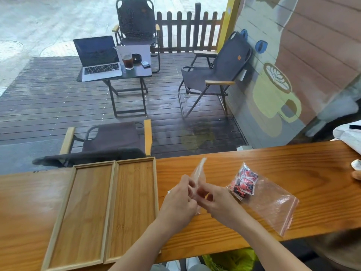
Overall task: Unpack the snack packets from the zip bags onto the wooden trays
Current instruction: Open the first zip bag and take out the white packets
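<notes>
Both hands, the left hand (180, 200) and the right hand (214, 200), pinch one clear zip bag (199, 173) together. Two empty wooden trays (109, 208) lie left of them; right, a second bag (273, 202) holds red snack packets (244, 184) on the table (293, 165).

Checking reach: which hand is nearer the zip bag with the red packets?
Right. The right hand sits just beside the zip bag with the red packets; the left hand is farther, toward the wooden trays.

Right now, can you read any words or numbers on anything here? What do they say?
No text here can be read.
Snack packets: red, black and white print, too blurred.
Laptop: screen dark, keys too small.
Chair: orange tag, too small.
Wall mural: a cup picture, no words.
</notes>
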